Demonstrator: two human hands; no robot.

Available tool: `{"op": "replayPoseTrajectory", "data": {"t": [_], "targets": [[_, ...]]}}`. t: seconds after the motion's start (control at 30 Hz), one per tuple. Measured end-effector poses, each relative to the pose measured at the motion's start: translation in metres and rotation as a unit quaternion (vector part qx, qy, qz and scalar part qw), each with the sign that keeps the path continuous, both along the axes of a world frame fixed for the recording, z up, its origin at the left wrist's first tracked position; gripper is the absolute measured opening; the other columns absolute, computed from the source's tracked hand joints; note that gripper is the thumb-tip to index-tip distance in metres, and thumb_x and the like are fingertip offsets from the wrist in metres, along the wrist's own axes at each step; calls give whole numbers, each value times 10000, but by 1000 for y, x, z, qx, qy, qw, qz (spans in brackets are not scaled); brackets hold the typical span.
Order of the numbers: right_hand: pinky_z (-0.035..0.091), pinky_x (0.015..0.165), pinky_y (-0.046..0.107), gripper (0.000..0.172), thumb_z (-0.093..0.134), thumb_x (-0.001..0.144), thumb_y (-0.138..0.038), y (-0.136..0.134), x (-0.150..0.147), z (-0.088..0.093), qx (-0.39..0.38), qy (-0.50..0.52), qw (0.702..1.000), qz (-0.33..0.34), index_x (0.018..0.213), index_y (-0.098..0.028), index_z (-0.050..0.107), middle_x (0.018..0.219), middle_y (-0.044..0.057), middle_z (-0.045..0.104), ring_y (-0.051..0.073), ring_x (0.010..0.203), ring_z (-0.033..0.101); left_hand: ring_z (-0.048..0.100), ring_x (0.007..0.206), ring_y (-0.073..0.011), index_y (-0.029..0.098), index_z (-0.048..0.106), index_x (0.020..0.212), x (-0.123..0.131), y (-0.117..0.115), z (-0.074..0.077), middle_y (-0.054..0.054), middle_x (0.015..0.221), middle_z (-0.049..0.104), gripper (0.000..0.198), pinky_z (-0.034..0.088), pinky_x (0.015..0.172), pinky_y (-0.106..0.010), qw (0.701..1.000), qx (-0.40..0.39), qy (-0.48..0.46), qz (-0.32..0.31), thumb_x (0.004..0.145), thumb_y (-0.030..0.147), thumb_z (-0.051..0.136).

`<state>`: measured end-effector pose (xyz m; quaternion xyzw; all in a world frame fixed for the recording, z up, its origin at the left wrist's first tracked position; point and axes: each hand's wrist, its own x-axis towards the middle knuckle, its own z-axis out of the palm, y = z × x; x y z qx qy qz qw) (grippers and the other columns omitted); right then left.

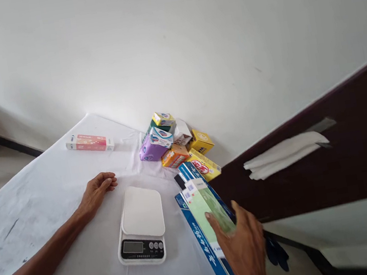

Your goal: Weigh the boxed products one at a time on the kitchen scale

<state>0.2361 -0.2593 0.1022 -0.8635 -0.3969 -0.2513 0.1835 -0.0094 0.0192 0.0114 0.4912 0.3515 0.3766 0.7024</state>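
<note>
On tbl (182, 272) | R hand (239, 235) @ grn box (214, 202) | long axis fwd-L

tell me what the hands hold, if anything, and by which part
Left hand: nothing visible. Right hand: at a green box, near half; whether gripped cannot be told.

- Pale green carton (199, 204), white toward its ends and leafy on one face, lying lengthwise atop the blue ones; from here I can't tell if it's one box or two.
- Long blue carton (199, 239) with big white lettering, lying under the green's left edge.
- Another blue carton (186, 171), its far end poking out beyond the green.
- White scale (142, 211), flat on the white cloth (85, 264), black button panel at the near end.
</note>
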Motion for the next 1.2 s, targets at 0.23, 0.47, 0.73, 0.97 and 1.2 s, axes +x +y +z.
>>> {"op": "replayPoseTrajectory", "data": {"t": [0.23, 0.47, 0.73, 0.97, 1.2], "targets": [[492, 977, 491, 449, 561, 983, -525, 97, -45, 31, 36, 8, 963, 267, 1260, -178, 630, 1198, 158, 659, 321, 1130, 602, 680, 776, -201, 169, 676, 927, 7, -4, -6, -62, 865, 708, 328, 541, 731, -338, 999, 33, -14, 15, 742, 439, 687], [477, 1050, 448, 392, 674, 913, -225, 271, -107, 2, -153, 68, 882, 441, 1292, -173, 590, 1280, 125, 643, 274, 1230, 566, 661, 738, -185, 172, 651, 910, 11, -8, -13, -46, 827, 680, 165, 534, 679, -316, 998, 65, -19, 5, 781, 263, 599], [476, 1040, 529, 504, 778, 864, -285, 405, -123, -29, -288, 85, 876, 378, 1306, -135, 591, 1366, 151, 591, 317, 1276, 555, 634, 697, -169, 167, 637, 951, 16, -10, -20, -41, 813, 656, 191, 523, 656, -305, 998, 67, -10, 5, 797, 175, 525], [523, 890, 389, 313, 715, 901, -398, 390, -111, -38, -282, 107, 886, 353, 1082, -154, 641, 1087, 78, 684, 222, 1009, 653, 628, 691, -170, 177, 644, 928, 15, -10, -19, -29, 767, 650, 177, 505, 650, -297, 997, 72, -2, 6, 794, 167, 529], [484, 876, 394, 379, 630, 876, -526, 266, -72, 10, -162, 128, 922, 327, 1036, -185, 591, 1027, 99, 679, 268, 976, 633, 653, 723, -175, 177, 651, 922, 13, -6, -16, -43, 824, 675, 174, 527, 666, -300, 998, 67, -13, -1, 780, 250, 582]]}}
